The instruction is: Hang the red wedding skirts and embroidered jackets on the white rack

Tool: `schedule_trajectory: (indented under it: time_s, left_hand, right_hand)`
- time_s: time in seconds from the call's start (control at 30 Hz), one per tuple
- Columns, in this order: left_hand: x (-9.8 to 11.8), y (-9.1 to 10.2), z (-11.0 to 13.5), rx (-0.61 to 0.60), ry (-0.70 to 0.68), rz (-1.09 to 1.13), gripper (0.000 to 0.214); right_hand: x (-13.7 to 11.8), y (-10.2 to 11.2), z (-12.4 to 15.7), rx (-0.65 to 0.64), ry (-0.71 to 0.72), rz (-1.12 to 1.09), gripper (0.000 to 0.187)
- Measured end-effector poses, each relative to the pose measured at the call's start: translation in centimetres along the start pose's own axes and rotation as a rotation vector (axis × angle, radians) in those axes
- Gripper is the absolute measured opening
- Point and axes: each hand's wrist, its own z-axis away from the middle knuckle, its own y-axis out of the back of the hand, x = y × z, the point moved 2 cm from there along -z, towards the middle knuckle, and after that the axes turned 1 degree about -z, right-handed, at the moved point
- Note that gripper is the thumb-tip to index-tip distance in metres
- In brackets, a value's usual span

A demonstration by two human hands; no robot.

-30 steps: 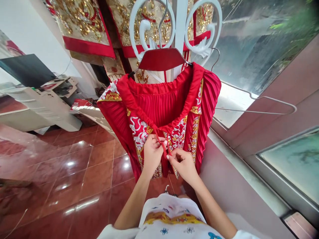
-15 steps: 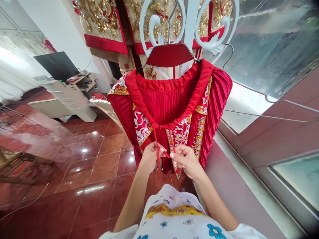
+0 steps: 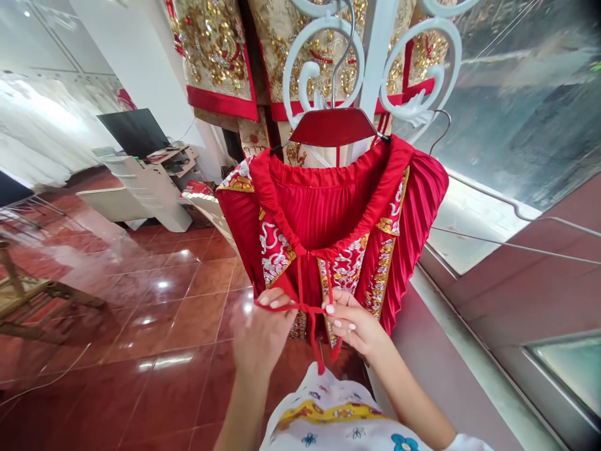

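A red pleated skirt (image 3: 323, 207) with silver and gold embroidered panels hangs from a dark red hanger (image 3: 332, 126) on a white scrolled stand (image 3: 370, 69). Thin red ties (image 3: 300, 308) come down from its waistband. My left hand (image 3: 263, 329) is closed on one tie, pulling it out to the left. My right hand (image 3: 350, 322) pinches the other tie just right of the crossing. Both hands are in front of the skirt's lower front, a little below the waistband opening.
Gold and red embroidered garments (image 3: 213, 56) hang behind the stand. A white desk with a dark monitor (image 3: 136, 131) stands at the left on the glossy red tile floor (image 3: 141, 326). A wooden piece of furniture (image 3: 28, 300) is at far left. A window ledge (image 3: 469, 351) runs along the right.
My hands have dropped lower and drawn the ties apart, so they now stretch sideways between them. The view has shifted, with the skirt now further right.
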Motion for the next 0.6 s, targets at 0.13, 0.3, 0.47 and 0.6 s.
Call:
schedule_trajectory:
  time_s: [0.13,0.3,0.47,0.6]
  left_hand:
    - [2.8,-2.4,1.1,-0.037,-0.128,0.001,0.038]
    - [6.8,-2.2,1.6,-0.078,-0.586,0.038,0.028]
    - [8.5,1.9,1.5,0.258,-0.574,-0.573,0.037]
    - [7.7,4.6,0.4,0.305,-0.361,-1.372,0.033]
  right_hand:
    - [-1.3,-1.4,0.3,-0.049,0.018,0.100,0.019]
    - [-3.3,-0.9,0.5,0.097,0.176,0.336,0.026]
    - [-4.8,0.2,1.2,0.320,0.324,1.077,0.024]
    - [-6.9,-1.6,4.6,0.489,0.696,1.752,0.044]
